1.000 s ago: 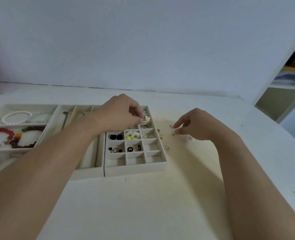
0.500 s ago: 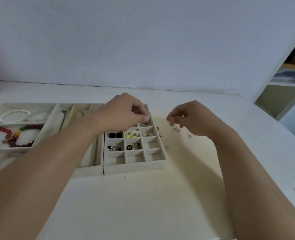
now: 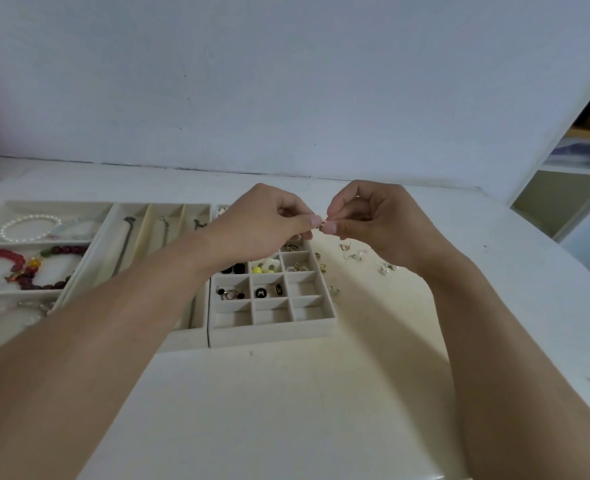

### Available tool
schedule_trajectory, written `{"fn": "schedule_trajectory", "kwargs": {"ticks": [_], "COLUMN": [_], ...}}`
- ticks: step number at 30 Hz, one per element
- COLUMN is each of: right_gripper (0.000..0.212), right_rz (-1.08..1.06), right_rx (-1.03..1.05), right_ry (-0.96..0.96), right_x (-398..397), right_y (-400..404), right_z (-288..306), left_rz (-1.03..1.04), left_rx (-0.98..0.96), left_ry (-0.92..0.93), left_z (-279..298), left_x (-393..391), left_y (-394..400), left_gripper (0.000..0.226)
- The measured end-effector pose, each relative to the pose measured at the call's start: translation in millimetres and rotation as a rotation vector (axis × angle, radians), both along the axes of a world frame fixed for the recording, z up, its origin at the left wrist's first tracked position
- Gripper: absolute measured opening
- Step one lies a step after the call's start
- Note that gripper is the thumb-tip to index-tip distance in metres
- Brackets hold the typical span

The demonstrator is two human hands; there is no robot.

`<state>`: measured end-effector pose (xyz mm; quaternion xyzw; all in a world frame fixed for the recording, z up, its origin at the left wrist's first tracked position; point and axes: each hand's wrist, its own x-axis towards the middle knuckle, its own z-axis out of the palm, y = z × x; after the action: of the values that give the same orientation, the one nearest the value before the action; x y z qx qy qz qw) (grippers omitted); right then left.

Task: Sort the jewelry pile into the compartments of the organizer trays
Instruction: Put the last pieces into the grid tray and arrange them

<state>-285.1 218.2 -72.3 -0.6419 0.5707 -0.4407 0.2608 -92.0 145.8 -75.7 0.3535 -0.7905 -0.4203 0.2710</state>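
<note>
My left hand (image 3: 265, 225) and my right hand (image 3: 373, 220) meet fingertip to fingertip above the back of the small-compartment tray (image 3: 272, 330). Between them they pinch one tiny gold earring (image 3: 324, 221), mostly hidden by the fingertips. The tray's cells hold black studs, yellow and white beads, rings and small gold pieces; its front row is bare. Loose earrings (image 3: 352, 252) of the jewelry pile lie scattered on the table right of the tray.
A long-slot tray (image 3: 141, 237) with necklaces sits left of the small-compartment tray. Further left, a bracelet tray (image 3: 44, 206) holds a pearl bracelet (image 3: 26, 226) and red bead bracelets (image 3: 6, 261). A wall runs behind; the table's curved edge (image 3: 563, 258) is on the right.
My right hand rose from the loose pile with a small piece and moved left. My left hand lifted from the tray, and both hands now meet on the earring.
</note>
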Motion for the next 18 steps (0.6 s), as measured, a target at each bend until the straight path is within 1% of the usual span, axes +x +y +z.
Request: {"fn": "schedule_trajectory", "kwargs": {"ticks": [3,6,8,10,12,13,18], "right_gripper": [0.021,0.021,0.017,0.012,0.007,0.009,0.017], "right_rz": [-0.008,-0.081,-0.176,-0.331,-0.462,-0.494,-0.484], "right_rx": [0.026,0.017,-0.009,-0.011,0.054,0.1,0.295], "right_ry": [0.0,0.043,0.123,0.243,0.36,0.4,0.465], "right_x": [2.1,3.2,-2.1,-14.5,-27.5,-32.3,-35.0], "right_y": [-1.1,-2.7,-5.6,-9.3,-11.7,-12.9,-18.8], "right_z": [-1.9,-3.9,-6.7,-11.7,-17.8,-21.5,-34.4], "left_rz": [0.009,0.043,0.052,0.062,0.069,0.069,0.068], "left_rx": [-0.018,-0.003,0.025,0.028,0.036,0.043,0.1], "left_ry": [0.037,0.062,0.065,0.036,0.016,0.022,0.088], "left_z": [0.7,2.7,3.2,2.9,1.4,0.7,1.3], "left_x": [-1.3,0.4,2.2,2.7,2.4,2.1,2.5], "left_y": [2.8,3.2,2.3,1.4,0.2,-0.5,0.5], "left_gripper": [0.011,0.006,0.006,0.007,0.007,0.006,0.004]}}
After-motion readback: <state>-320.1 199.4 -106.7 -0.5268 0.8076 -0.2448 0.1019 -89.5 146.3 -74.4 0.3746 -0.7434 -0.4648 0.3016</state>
